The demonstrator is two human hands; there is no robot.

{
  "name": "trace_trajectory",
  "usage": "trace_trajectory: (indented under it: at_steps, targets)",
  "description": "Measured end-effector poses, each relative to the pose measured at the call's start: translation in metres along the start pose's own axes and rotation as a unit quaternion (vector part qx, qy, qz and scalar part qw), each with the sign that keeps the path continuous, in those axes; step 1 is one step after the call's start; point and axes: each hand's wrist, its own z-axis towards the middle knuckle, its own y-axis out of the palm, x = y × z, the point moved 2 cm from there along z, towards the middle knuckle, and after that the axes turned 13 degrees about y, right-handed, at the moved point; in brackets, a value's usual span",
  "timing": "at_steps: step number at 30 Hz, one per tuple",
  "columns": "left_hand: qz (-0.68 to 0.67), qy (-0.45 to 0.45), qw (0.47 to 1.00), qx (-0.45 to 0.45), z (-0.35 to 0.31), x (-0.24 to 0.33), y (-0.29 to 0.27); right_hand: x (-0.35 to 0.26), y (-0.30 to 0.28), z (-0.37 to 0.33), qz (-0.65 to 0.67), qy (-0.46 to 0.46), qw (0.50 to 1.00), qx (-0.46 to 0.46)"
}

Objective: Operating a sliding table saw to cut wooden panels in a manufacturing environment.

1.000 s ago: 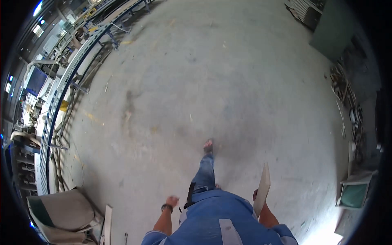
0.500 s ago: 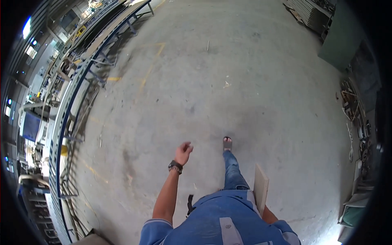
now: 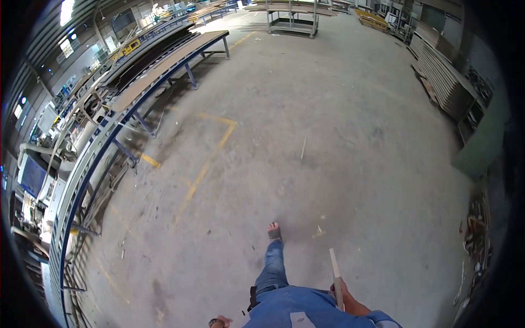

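My right hand [image 3: 340, 286] grips a pale flat board [image 3: 334, 268] at my right side. The board is seen nearly edge-on, upright, with its lower end hidden against my body. Down at the lower edge, my left hand [image 3: 223, 321] hangs beside my left hip with a dark watch [image 3: 215, 323] on its wrist. Nothing shows in that hand, and its fingers look loosely open, though they are small and partly cut off. One sandalled foot [image 3: 274, 232] is out ahead on the concrete floor.
A roller conveyor [image 3: 82, 191] curves along the left, with a long brown-topped table [image 3: 175, 63] beyond it. Wood scraps [image 3: 319, 232] and a thin stick [image 3: 303, 148] lie on the floor ahead. Stacked panels [image 3: 448, 76] stand at the right; a metal cart [image 3: 292, 24] is far ahead.
I have moved forward, and the view has tilted up so the far cart shows. My left hand has swung back to the lower edge. The other foot leads; the board now appears nearly edge-on.
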Motion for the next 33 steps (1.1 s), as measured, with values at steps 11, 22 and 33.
trace_trajectory:
  at_steps: [11, 22, 33]
  targets:
    - [-0.162, 0.382, 0.819, 0.396, 0.156, 0.443, -0.647, -0.391, 0.116, 0.205, 0.225, 0.038, 0.967, -0.110]
    - [-0.094, 0.373, 0.875, 0.294, 0.284, 0.624, -0.931, -0.779, 0.100, 0.441, 0.323, 0.065, 0.909, -0.257]
    - [-0.240, 0.083, 0.960, 0.120, 0.445, 0.650, -1.231, -1.387, 0.336, 0.456, 0.027, -0.013, 0.999, -0.026]
